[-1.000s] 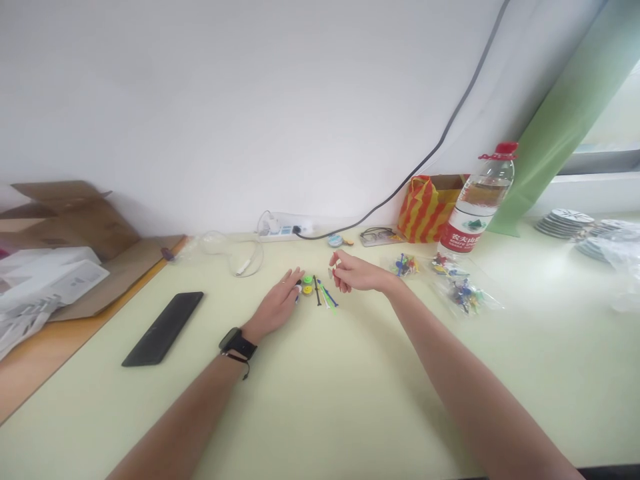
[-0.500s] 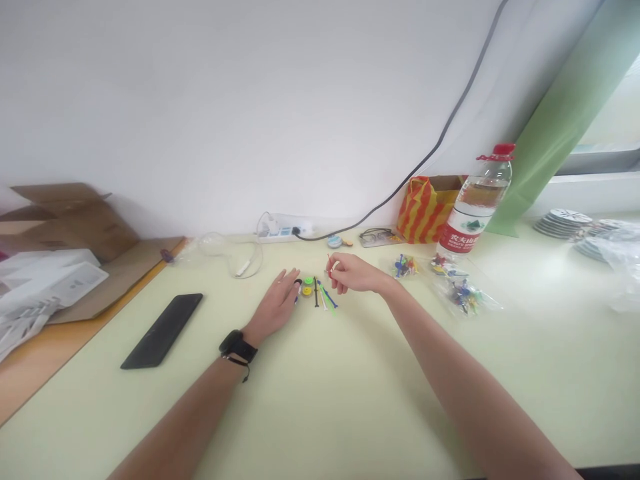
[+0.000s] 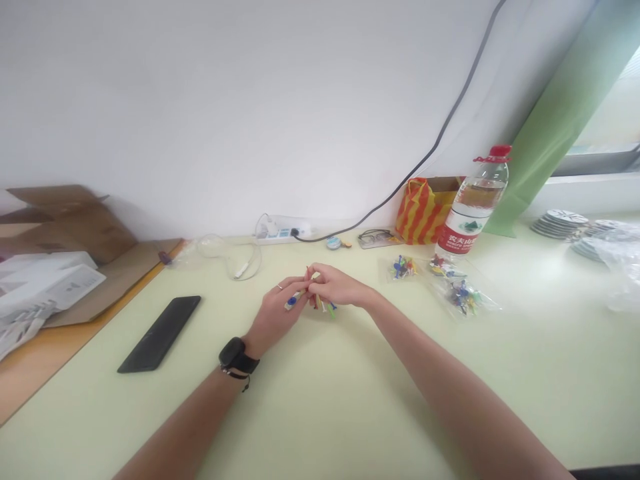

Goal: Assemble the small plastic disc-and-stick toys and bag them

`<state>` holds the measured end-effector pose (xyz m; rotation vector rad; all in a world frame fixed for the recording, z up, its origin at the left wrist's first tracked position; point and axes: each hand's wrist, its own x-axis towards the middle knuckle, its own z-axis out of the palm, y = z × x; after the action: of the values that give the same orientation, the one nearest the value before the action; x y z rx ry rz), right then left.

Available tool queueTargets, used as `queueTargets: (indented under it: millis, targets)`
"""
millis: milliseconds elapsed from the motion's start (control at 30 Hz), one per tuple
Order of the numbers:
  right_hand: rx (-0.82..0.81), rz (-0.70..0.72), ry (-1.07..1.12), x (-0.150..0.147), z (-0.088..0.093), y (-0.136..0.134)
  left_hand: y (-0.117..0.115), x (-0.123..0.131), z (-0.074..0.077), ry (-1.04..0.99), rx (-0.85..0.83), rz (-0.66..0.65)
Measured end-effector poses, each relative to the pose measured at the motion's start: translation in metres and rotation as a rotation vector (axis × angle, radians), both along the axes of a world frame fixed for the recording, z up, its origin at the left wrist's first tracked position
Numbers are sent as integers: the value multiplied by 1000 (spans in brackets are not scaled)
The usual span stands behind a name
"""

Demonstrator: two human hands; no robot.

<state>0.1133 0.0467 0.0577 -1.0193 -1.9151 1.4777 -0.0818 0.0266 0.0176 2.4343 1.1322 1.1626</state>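
Note:
My left hand (image 3: 278,313), with a watch on its wrist, is closed, its fingertips meeting those of the other hand just above the table. A small blue round plastic piece (image 3: 291,302) shows at its thumb; what the fingertips pinch is hidden. My right hand (image 3: 340,287) is closed in a pinch on a thin red plastic stick (image 3: 307,269), whose end shows above the fingers. Below the hands lie several thin coloured plastic sticks (image 3: 331,309), partly covered.
A black flat slab (image 3: 160,333) lies left. Bags of small coloured parts (image 3: 465,297) lie right, near a water bottle (image 3: 473,213) and a striped bag (image 3: 425,210). Behind are a power strip (image 3: 283,231) and glasses (image 3: 375,235). Cardboard boxes (image 3: 75,220) stand far left.
My right hand has moved left with the red stick and met my left hand. The left fingers have curled in from lying flat beside the small round pieces, which are now hidden.

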Motion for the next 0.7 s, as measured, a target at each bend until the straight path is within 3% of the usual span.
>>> queueTargets:
  millis: [167,300,467,700]
  targets:
    - [168,-138,-275,7,-5,8,-2,0,2,16,-53,-14]
    - [172,-256,-411,24,-14,18,-1,-5,3,102,-58,-50]
    - [162,-238,-588,36,-21,21,7,-15,1,257,-95,-51]
    - [298,-275,-654,12,-26,13,12,-20,2,275,-52,-31]
